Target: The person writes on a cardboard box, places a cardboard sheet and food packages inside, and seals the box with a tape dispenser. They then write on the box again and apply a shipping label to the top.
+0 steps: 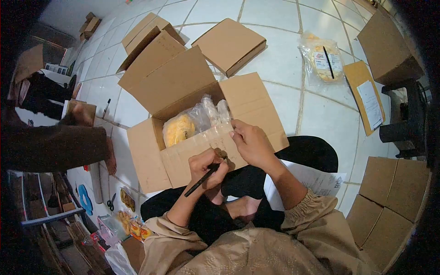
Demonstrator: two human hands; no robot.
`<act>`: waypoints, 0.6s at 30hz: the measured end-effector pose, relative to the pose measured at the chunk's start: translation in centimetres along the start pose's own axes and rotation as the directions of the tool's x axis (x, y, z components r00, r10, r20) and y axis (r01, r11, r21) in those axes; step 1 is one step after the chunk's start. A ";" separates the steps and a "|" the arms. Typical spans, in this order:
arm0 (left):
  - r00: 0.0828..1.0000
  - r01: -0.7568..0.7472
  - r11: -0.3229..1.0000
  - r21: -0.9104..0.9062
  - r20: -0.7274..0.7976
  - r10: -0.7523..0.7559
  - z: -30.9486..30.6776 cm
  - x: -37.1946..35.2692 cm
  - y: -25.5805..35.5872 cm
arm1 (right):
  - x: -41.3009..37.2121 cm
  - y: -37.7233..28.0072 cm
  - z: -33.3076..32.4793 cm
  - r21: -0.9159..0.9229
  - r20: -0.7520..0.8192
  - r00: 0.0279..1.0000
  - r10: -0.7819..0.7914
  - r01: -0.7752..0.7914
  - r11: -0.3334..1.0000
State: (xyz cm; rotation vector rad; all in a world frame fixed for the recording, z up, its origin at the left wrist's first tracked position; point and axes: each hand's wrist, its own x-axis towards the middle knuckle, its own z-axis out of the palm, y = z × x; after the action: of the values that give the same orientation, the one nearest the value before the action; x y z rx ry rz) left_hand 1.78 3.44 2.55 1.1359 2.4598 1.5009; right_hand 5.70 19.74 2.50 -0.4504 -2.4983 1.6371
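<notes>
An open cardboard box (142, 137) sits in front of my crossed legs with its flaps spread out. Between the fingers of my left hand (206, 168) is a black marker pen (198, 182), its tip end down at the near box flap (183, 160). That same flap is gripped along its inner edge by my right hand (255, 143), thumb on top. Inside the box lie a clear plastic bag with yellow contents (179, 130) and some pale items in clear wrap (211, 110). Handwriting shows on the flap between my hands.
Behind stand a closed flat carton (229, 45) and another open carton (146, 32). A bagged yellow product (324, 59) carries a pen on the right, near a clipboard (364, 96) and black stool (403, 114). Scissors (111, 201) and another person's leg (55, 142) are left.
</notes>
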 end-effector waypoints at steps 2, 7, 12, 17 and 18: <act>0.999 -0.008 1.000 0.024 0.049 0.006 -0.1 -0.2 -0.4 | 0.0 0.1 0.1 0.024 -0.004 1.000 -0.002 0.002 1.000; 0.998 -0.057 0.997 -0.042 0.024 0.058 0.2 -0.2 -0.5 | 0.0 0.4 0.3 0.068 -0.022 0.999 -0.043 0.045 0.997; 0.996 -0.085 0.996 -0.007 0.041 0.085 0.2 -0.3 -1.0 | 0.0 0.7 0.4 0.046 -0.021 0.999 -0.044 0.045 0.998; 0.998 -0.036 0.999 -0.008 0.041 0.037 0.2 0.2 -0.2 | 0.1 0.5 0.3 0.008 0.009 1.000 -0.018 0.018 1.000; 0.998 -0.037 0.999 -0.009 0.041 0.037 0.2 0.1 -0.3 | 0.1 0.6 0.2 -0.004 0.020 1.000 -0.005 0.005 1.000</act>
State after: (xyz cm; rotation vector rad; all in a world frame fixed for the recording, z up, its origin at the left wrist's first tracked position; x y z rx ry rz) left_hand 1.64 3.53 2.26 1.2043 2.4168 1.4809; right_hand 5.64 19.81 1.89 -0.4298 -2.5156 1.6431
